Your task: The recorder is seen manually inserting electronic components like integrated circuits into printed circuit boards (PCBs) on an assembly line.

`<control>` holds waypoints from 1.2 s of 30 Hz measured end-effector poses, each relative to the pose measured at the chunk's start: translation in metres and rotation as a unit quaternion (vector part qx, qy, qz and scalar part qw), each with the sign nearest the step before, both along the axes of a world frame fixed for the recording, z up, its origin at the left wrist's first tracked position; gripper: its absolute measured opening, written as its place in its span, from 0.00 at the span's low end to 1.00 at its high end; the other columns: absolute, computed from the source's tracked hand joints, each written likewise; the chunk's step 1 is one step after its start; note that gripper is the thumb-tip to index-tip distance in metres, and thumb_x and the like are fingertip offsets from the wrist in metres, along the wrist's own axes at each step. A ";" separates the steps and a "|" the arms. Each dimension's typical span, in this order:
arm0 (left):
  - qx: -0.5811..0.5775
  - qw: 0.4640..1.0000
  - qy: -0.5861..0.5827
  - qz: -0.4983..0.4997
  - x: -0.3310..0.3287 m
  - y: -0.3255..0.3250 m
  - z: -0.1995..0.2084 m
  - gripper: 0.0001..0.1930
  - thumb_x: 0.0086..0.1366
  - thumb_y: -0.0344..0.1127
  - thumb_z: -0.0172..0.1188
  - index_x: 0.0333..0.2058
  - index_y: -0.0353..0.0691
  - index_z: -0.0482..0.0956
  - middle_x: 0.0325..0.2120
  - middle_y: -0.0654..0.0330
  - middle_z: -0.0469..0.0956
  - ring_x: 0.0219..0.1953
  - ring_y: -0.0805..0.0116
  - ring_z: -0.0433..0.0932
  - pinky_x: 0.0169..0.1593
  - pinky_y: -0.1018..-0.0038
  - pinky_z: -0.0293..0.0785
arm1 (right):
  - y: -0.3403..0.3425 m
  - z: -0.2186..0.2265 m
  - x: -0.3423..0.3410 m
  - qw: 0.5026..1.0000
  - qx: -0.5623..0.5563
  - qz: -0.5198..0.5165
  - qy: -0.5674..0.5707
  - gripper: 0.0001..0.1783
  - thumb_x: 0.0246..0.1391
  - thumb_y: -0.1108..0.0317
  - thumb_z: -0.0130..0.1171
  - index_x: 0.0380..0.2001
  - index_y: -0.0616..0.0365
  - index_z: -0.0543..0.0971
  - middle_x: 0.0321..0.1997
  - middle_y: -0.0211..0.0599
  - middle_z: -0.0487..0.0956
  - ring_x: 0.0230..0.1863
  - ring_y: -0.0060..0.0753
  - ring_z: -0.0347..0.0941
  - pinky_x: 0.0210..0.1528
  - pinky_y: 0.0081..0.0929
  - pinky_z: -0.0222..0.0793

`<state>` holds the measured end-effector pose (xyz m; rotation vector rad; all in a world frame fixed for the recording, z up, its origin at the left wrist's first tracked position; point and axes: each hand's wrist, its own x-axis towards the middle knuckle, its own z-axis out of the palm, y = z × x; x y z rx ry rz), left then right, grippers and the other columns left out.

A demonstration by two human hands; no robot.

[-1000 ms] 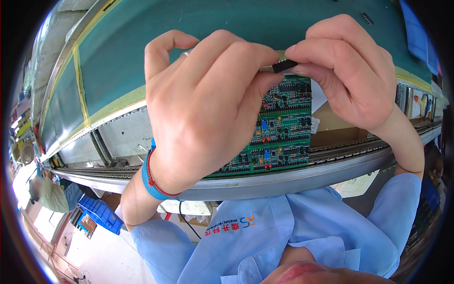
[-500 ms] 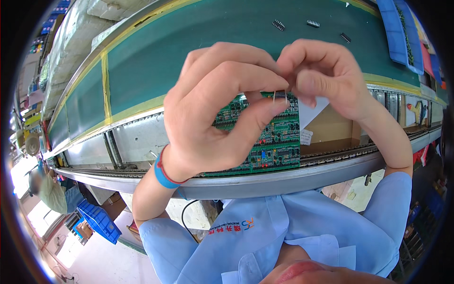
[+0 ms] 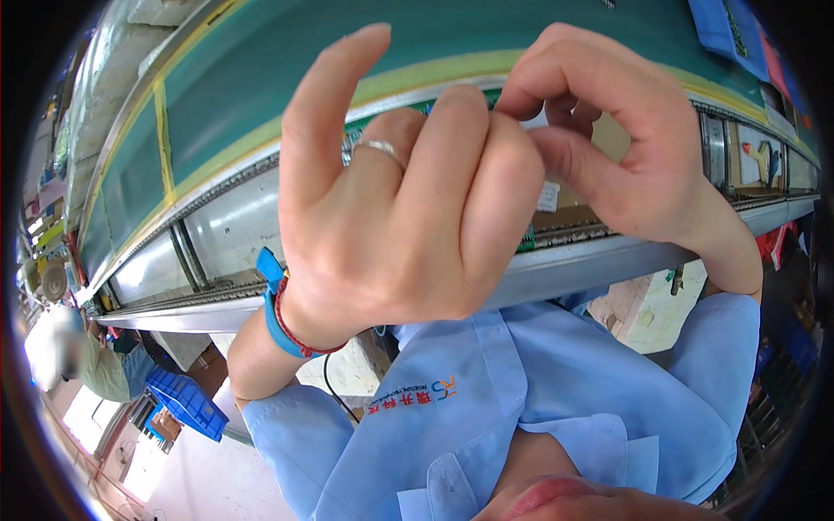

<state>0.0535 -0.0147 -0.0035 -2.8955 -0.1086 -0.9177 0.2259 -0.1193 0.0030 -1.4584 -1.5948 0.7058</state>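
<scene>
My left hand [image 3: 404, 213], with a blue wristband [image 3: 282, 321], a red cord and a ring, is in the middle with its back showing. Its little finger sticks up and the other fingers curl in, their tips hidden. My right hand [image 3: 621, 139] meets it from the right, thumb and index finger bent close against the left hand's knuckles. Whatever lies between the fingertips of either hand is hidden. Behind and below the hands, parts of a green circuit board [image 3: 527, 239] show in the metal rail track.
Beyond the track lies a green work surface [image 3: 234, 104] edged with yellow tape. A blue bin [image 3: 721, 26] stands at the far right, and a yellow-and-red tool [image 3: 762, 162] lies near the right end. A person [image 3: 109, 369] and a blue crate [image 3: 187, 404] are at the left.
My left hand has turned so its back shows and its little finger has lifted. The small two-legged part pinched in it is now hidden. The view has shifted, leaving the loose chips mostly out of frame.
</scene>
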 end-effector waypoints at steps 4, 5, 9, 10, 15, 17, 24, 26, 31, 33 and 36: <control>-0.017 0.999 0.038 0.020 -0.007 -0.020 0.013 0.10 0.49 0.23 0.66 0.32 0.37 0.80 0.25 0.61 0.80 0.26 0.68 0.80 0.54 0.58 0.72 | 0.004 0.037 -0.010 0.963 -0.251 -0.076 0.053 0.06 0.47 0.78 0.65 0.31 0.60 0.80 0.31 0.37 0.76 0.25 0.28 0.74 0.25 0.23 0.67; -0.019 0.999 0.042 0.021 -0.007 -0.023 0.015 0.10 0.48 0.24 0.67 0.32 0.36 0.80 0.25 0.61 0.80 0.26 0.69 0.80 0.54 0.58 0.72 | 0.003 0.035 -0.011 0.963 -0.255 -0.076 0.054 0.06 0.47 0.78 0.65 0.31 0.60 0.80 0.31 0.37 0.76 0.25 0.28 0.74 0.25 0.23 0.67; -0.034 0.997 0.058 0.029 -0.011 -0.023 0.014 0.13 0.47 0.25 0.69 0.34 0.36 0.80 0.26 0.61 0.81 0.28 0.69 0.81 0.55 0.59 0.71 | -0.011 0.004 -0.009 0.971 -0.207 -0.038 0.112 0.07 0.49 0.78 0.63 0.34 0.62 0.78 0.33 0.34 0.75 0.30 0.23 0.71 0.31 0.17 0.64; -0.041 0.997 0.063 0.029 -0.013 -0.018 0.012 0.14 0.47 0.26 0.69 0.35 0.37 0.80 0.28 0.61 0.82 0.29 0.69 0.81 0.55 0.59 0.71 | -0.018 -0.008 -0.008 0.990 -0.108 -0.011 0.089 0.08 0.50 0.78 0.61 0.36 0.63 0.76 0.35 0.32 0.74 0.33 0.21 0.69 0.34 0.14 0.63; -0.070 0.992 0.093 0.050 -0.037 0.009 -0.002 0.21 0.47 0.33 0.73 0.43 0.40 0.80 0.35 0.62 0.84 0.35 0.70 0.83 0.59 0.60 0.66 | -0.028 -0.039 -0.020 0.981 0.013 -0.042 -0.188 0.10 0.46 0.80 0.63 0.34 0.62 0.76 0.32 0.36 0.74 0.30 0.30 0.73 0.28 0.21 0.68; -0.085 0.990 0.096 0.056 -0.044 0.015 -0.009 0.23 0.47 0.34 0.74 0.44 0.41 0.80 0.37 0.62 0.85 0.36 0.71 0.83 0.59 0.60 0.65 | -0.025 -0.047 -0.028 0.962 0.036 -0.035 -0.269 0.11 0.44 0.81 0.63 0.33 0.62 0.76 0.31 0.38 0.75 0.28 0.34 0.74 0.26 0.24 0.69; -0.055 0.985 0.149 0.066 -0.066 0.032 -0.008 0.18 0.51 0.32 0.71 0.43 0.42 0.82 0.35 0.60 0.85 0.39 0.67 0.83 0.59 0.58 0.66 | -0.019 -0.049 -0.041 0.935 0.047 -0.035 -0.351 0.12 0.41 0.80 0.66 0.32 0.65 0.77 0.31 0.41 0.75 0.27 0.38 0.74 0.24 0.27 0.69; -0.054 0.981 0.170 0.070 -0.073 0.035 -0.010 0.17 0.52 0.32 0.71 0.43 0.42 0.82 0.34 0.60 0.85 0.39 0.66 0.83 0.58 0.58 0.67 | -0.019 -0.047 -0.044 0.931 0.048 -0.035 -0.361 0.12 0.41 0.80 0.66 0.32 0.66 0.77 0.31 0.41 0.75 0.27 0.38 0.74 0.24 0.27 0.69; -0.085 0.982 0.152 0.075 -0.072 0.028 -0.020 0.17 0.53 0.32 0.71 0.43 0.42 0.82 0.35 0.60 0.84 0.40 0.65 0.83 0.59 0.57 0.67 | -0.024 -0.054 -0.041 0.913 0.034 -0.062 -0.402 0.12 0.43 0.80 0.67 0.33 0.66 0.77 0.32 0.43 0.76 0.26 0.37 0.74 0.23 0.26 0.69; -0.090 0.979 0.158 0.090 -0.086 0.029 -0.019 0.17 0.53 0.32 0.70 0.44 0.42 0.82 0.35 0.60 0.84 0.40 0.65 0.83 0.59 0.57 0.67 | -0.023 -0.061 -0.042 0.905 0.060 -0.064 -0.416 0.13 0.38 0.77 0.68 0.32 0.64 0.78 0.30 0.39 0.75 0.25 0.34 0.73 0.21 0.24 0.68; -0.112 0.982 0.130 0.075 -0.131 0.033 -0.025 0.18 0.54 0.32 0.70 0.44 0.42 0.82 0.35 0.60 0.84 0.40 0.65 0.83 0.59 0.57 0.67 | -0.025 -0.060 -0.038 0.876 0.062 -0.077 -0.473 0.15 0.35 0.74 0.68 0.30 0.63 0.78 0.29 0.36 0.74 0.24 0.30 0.73 0.20 0.21 0.66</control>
